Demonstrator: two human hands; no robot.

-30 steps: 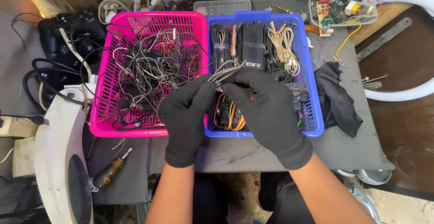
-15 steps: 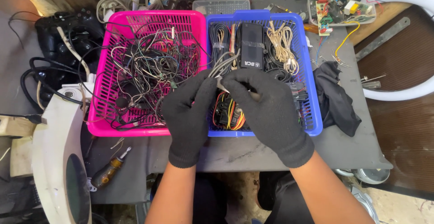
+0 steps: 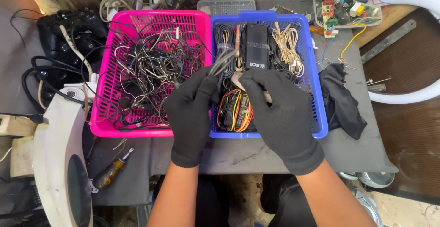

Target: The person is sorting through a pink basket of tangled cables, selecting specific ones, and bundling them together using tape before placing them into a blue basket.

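Observation:
Both my hands wear black gloves and meet above the gap between two baskets. My left hand (image 3: 190, 112) pinches a small bundle of grey wires (image 3: 223, 62) that sticks up and to the right from its fingers. My right hand (image 3: 279, 117) holds the other end of the same bundle, with a pale wire end showing beside its thumb. Under the hands lie the pink basket (image 3: 151, 133), full of tangled thin wires, and the blue basket (image 3: 321, 117), which holds coiled cables, a black box-shaped device (image 3: 255, 46) and a bunch of coloured wires (image 3: 236, 110).
A black cloth (image 3: 341, 101) lies right of the blue basket. A circuit board in a tray (image 3: 348, 7) sits at the back right. A screwdriver (image 3: 110, 172) lies near the front left, beside a white casing (image 3: 59, 163). Black cables and a controller fill the left side.
The hands have stayed over the baskets' front edge and worked the grey wire bundle; the view has shifted slightly. The bundle now points up from my left fingers.

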